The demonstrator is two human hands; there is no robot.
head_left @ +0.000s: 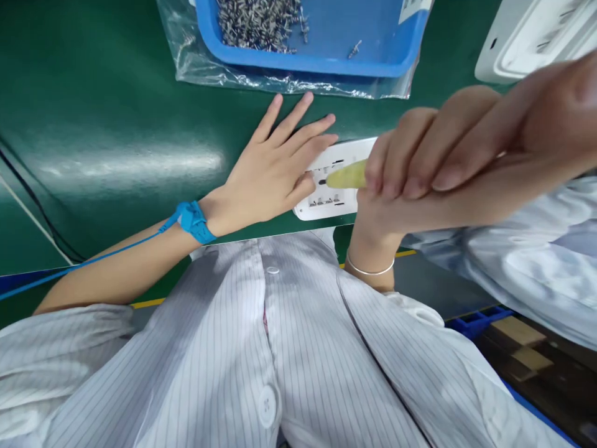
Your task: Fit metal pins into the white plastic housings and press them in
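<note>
On the green tabletop (93,93), near its front edge, lies a white plastic plate (336,163) with slots and small openings on its upper face. The left hand (275,171) rests flat on the plate's left end, fingers spread wide and pointing toward the far right, thumb against the plate's face; it presses rather than grips. A blue wrist strap (194,221) with a blue cord sits on that wrist. The right hand (420,168) comes in from the right, closed around a yellowish tool (347,177) whose tip lies at the plate's middle, just right of the left thumb. A thin metal bangle (370,269) circles the right wrist. The plate thus sits between the two hands, partly covered by both.

Far side: a blue tray (373,59) of small metal parts (259,23), standing on a clear plastic bag (200,65). Far right: a white moulded housing (517,37), well apart from the plate. A striped white coat (289,361) fills the near view.
</note>
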